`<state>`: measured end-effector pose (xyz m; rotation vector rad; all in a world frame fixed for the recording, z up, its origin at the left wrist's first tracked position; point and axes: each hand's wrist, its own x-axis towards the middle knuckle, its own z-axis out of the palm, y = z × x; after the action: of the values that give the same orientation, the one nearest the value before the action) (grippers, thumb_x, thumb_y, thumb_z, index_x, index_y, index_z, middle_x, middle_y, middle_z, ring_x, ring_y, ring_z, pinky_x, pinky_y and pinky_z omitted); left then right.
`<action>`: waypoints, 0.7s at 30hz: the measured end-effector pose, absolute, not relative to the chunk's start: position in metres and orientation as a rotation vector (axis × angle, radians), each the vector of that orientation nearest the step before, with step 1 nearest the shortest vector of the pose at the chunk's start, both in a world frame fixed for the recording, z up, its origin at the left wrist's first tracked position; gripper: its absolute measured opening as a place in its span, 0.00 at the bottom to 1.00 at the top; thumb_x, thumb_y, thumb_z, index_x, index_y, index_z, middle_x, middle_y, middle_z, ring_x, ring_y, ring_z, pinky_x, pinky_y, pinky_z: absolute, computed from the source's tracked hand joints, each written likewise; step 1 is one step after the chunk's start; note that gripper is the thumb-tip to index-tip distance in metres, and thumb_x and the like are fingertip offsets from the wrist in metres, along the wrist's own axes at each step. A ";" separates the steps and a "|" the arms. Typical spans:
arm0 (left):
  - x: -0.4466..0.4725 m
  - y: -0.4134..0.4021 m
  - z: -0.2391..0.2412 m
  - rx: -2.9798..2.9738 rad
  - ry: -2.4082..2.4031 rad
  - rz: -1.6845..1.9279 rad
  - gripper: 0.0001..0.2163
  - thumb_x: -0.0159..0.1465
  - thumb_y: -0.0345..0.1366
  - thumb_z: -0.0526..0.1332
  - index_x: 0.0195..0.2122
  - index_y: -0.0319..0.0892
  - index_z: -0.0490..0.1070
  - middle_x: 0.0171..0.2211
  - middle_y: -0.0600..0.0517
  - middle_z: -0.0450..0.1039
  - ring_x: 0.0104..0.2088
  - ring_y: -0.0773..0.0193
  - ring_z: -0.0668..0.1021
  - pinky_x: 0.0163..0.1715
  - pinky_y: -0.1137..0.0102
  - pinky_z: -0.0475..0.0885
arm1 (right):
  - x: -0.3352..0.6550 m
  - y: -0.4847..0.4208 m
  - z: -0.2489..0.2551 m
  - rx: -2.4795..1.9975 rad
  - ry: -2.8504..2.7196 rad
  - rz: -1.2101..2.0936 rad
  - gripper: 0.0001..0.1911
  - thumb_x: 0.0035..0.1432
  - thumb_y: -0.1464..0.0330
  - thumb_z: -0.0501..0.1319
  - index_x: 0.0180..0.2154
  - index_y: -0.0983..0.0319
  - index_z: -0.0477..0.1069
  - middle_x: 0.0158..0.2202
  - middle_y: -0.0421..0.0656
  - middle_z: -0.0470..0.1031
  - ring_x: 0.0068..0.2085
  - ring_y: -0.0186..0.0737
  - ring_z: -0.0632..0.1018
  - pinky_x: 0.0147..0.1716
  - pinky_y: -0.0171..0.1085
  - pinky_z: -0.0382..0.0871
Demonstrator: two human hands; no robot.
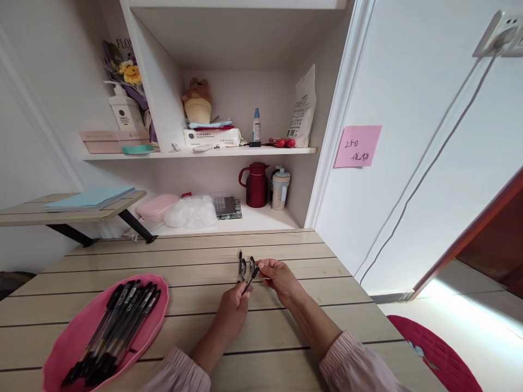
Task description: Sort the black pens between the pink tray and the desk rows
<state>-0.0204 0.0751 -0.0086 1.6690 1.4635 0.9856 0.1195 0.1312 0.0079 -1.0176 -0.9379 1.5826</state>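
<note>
My left hand [233,308] is closed around the lower end of a black pen [250,281], which slants up to the right. My right hand [278,276] pinches the pen's upper end; whether it grips the cap or the barrel I cannot tell. Just beyond the hands, two black pen parts [241,265] lie on the wooden table [196,321]. A pink tray [81,326] at the near left holds several black pens [118,321].
Behind the table a white shelf unit carries a red jug [255,185], a pale bottle [280,189], a pink case [156,207] and a plastic bag [191,211]. A pink note [357,146] sticks to the right wall. A red mat [437,356] lies on the floor.
</note>
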 end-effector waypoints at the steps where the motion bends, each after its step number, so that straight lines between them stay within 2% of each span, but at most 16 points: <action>1: -0.020 0.074 -0.007 1.682 1.471 0.979 0.14 0.56 0.34 0.50 0.39 0.39 0.71 0.19 0.54 0.68 0.26 0.63 0.72 0.29 0.72 0.65 | 0.119 0.132 0.007 -1.032 -0.947 1.570 0.17 0.32 0.59 0.69 0.24 0.64 0.71 0.18 0.36 0.66 0.21 0.27 0.63 0.20 0.29 0.52; 6: -0.019 0.073 -0.003 1.789 1.457 0.984 0.14 0.56 0.33 0.50 0.39 0.40 0.71 0.23 0.52 0.71 0.33 0.60 0.74 0.36 0.70 0.65 | 0.119 0.134 0.003 -1.126 -0.974 1.487 0.19 0.34 0.57 0.68 0.17 0.64 0.63 0.13 0.35 0.63 0.18 0.26 0.61 0.18 0.30 0.49; 10: -0.019 0.072 -0.003 1.794 1.454 0.970 0.14 0.57 0.34 0.50 0.40 0.40 0.71 0.22 0.52 0.71 0.30 0.60 0.74 0.34 0.70 0.65 | 0.126 0.133 0.008 -1.020 -0.986 1.634 0.18 0.38 0.55 0.65 0.24 0.64 0.69 0.23 0.40 0.71 0.24 0.30 0.69 0.23 0.31 0.58; 13: -0.019 0.073 -0.005 1.774 1.459 0.964 0.14 0.58 0.35 0.49 0.41 0.39 0.71 0.21 0.52 0.71 0.27 0.61 0.73 0.31 0.70 0.65 | 0.129 0.133 0.009 -0.912 -0.961 1.712 0.17 0.37 0.58 0.67 0.28 0.63 0.71 0.28 0.41 0.73 0.28 0.31 0.71 0.26 0.31 0.61; 18: -0.020 0.075 -0.007 1.773 1.443 0.967 0.14 0.57 0.34 0.50 0.40 0.39 0.71 0.23 0.52 0.72 0.27 0.62 0.73 0.30 0.71 0.65 | 0.124 0.133 0.002 -0.928 -0.943 1.654 0.16 0.33 0.62 0.69 0.18 0.64 0.65 0.16 0.36 0.66 0.20 0.27 0.65 0.21 0.29 0.57; 21: -0.021 0.075 -0.008 1.771 1.433 0.964 0.14 0.57 0.34 0.50 0.40 0.40 0.71 0.22 0.52 0.72 0.26 0.63 0.73 0.30 0.71 0.65 | 0.125 0.133 0.003 -0.959 -0.918 1.691 0.16 0.35 0.60 0.68 0.21 0.63 0.66 0.19 0.37 0.69 0.22 0.29 0.68 0.22 0.30 0.59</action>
<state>-0.0206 0.0751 -0.0077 1.7711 1.4328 0.9640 0.1245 0.1330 0.0025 -0.9586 -0.9183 1.6915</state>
